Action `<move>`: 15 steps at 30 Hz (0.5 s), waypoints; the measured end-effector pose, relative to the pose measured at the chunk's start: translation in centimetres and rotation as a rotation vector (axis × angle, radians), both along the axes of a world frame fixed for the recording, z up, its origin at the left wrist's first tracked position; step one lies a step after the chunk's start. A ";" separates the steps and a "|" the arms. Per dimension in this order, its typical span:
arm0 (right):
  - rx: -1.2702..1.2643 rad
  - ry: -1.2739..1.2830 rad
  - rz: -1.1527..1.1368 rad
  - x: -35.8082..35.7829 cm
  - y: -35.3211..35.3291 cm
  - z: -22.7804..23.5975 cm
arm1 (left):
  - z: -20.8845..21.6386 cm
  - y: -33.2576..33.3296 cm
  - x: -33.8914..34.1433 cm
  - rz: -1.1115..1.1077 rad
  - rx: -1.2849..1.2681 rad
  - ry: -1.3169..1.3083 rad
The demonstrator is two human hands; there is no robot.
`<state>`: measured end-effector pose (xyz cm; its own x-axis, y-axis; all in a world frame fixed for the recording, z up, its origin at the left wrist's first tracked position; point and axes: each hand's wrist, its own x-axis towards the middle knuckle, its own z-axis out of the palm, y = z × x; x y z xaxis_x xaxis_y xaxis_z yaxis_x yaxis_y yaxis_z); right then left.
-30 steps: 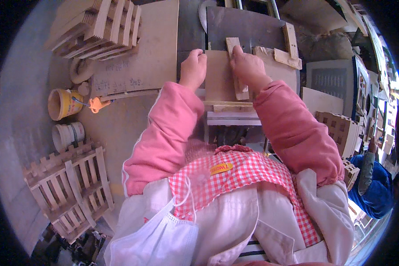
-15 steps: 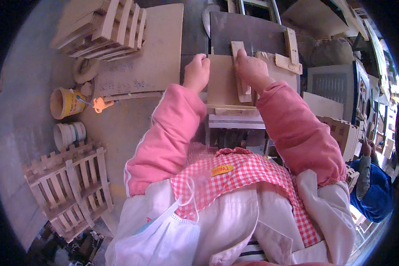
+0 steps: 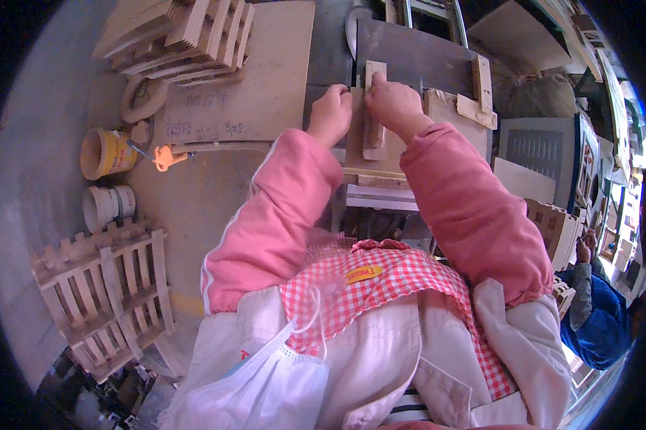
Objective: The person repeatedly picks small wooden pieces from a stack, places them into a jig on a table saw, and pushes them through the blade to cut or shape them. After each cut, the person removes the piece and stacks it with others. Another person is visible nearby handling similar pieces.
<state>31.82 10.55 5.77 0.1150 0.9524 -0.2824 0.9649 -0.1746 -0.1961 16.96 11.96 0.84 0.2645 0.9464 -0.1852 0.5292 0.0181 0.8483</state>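
My right hand (image 3: 393, 104) is closed round a narrow wooden strip (image 3: 374, 140) that lies lengthwise away from me. Under the strip is a flat tan board (image 3: 395, 155) on a dark work table (image 3: 416, 54). My left hand (image 3: 331, 115) is closed beside the board's left edge, a little left of the strip. What its fingers hold, if anything, is hidden. Right of my right hand lie another piece of wood (image 3: 441, 107) and two short wooden blocks (image 3: 482, 82) joined at a corner.
At far left, slatted wooden pieces are stacked on a large tan panel (image 3: 273, 107). Below it are a yellow bucket (image 3: 108, 154), an orange tool-like object (image 3: 167, 158), a white bucket (image 3: 111, 206) and a wooden pallet (image 3: 108, 294). Another person in blue (image 3: 599, 322) is at right.
My right hand and the wooden strip have shifted left across the table, closer to my left hand. The left hand stays closed at the board's left side. The whole view has shifted slightly.
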 end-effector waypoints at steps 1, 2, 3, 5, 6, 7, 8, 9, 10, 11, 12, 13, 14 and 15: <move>-0.032 0.004 0.004 0.0 -0.1 0.2 | -0.1 0.0 -0.1 -0.006 -0.011 -0.018; -0.043 0.010 0.009 0.1 -0.2 0.3 | -0.3 0.1 -0.1 -0.015 -0.020 -0.021; -0.052 0.019 0.017 0.1 -0.5 0.3 | -0.6 0.2 -0.1 -0.024 -0.027 -0.024; -0.027 0.043 0.037 0.4 -1.1 0.2 | -1.2 0.6 -0.2 -0.035 -0.054 -0.050; -0.025 0.042 0.070 0.6 -1.1 0.1 | -1.4 0.7 -0.3 -0.037 -0.073 -0.072; -0.024 0.043 0.103 0.9 -1.1 0.0 | -1.7 0.9 -0.4 -0.037 -0.098 -0.093; -0.019 0.042 0.138 1.2 -1.0 -0.1 | -1.8 1.1 -0.6 -0.038 -0.157 -0.169; -0.060 0.080 0.146 1.5 -0.7 -0.2 | -1.9 1.4 -0.8 -0.039 -0.224 -0.245; -0.097 0.117 0.154 1.9 -0.2 -0.2 | -2.0 1.4 -1.0 -0.028 -0.324 -0.308; -0.147 0.136 0.146 2.1 0.1 -0.3 | -1.9 1.4 -1.2 -0.042 -0.344 -0.296; -0.168 0.217 0.142 2.3 0.3 -0.3 | -1.8 1.4 -1.2 -0.061 -0.325 -0.279; -0.201 0.279 0.122 2.7 0.5 -0.1 | -1.7 1.3 -1.3 -0.068 -0.327 -0.255; -0.235 0.313 0.105 3.0 0.7 0.0 | -1.6 1.2 -1.3 -0.078 -0.316 -0.245; -0.305 0.445 0.045 3.5 0.7 0.2 | -1.5 1.2 -1.2 -0.086 -0.292 -0.203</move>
